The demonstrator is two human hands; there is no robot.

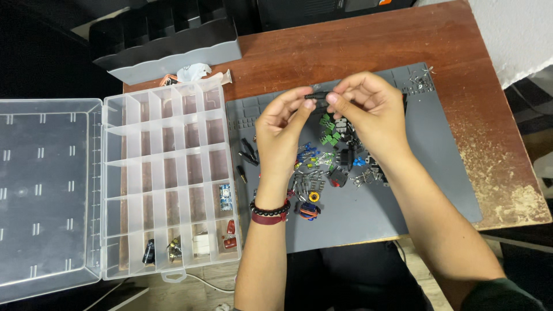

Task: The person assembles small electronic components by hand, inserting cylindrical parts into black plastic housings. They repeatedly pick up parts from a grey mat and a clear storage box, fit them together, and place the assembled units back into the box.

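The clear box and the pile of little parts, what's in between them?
In the head view, two small black parts lie on the grey mat between the clear box and the pile of parts.

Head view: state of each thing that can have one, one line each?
clear organiser box: lid open, laid flat to the left; most compartments empty, a few parts along the bottom row.
small black part: pinched between both hands above the mat.
left hand: fingertips closed on the part.
right hand: fingertips closed on the part.
pile of parts: loose, unsorted on the grey mat.
black tray: open top, contents not visible.
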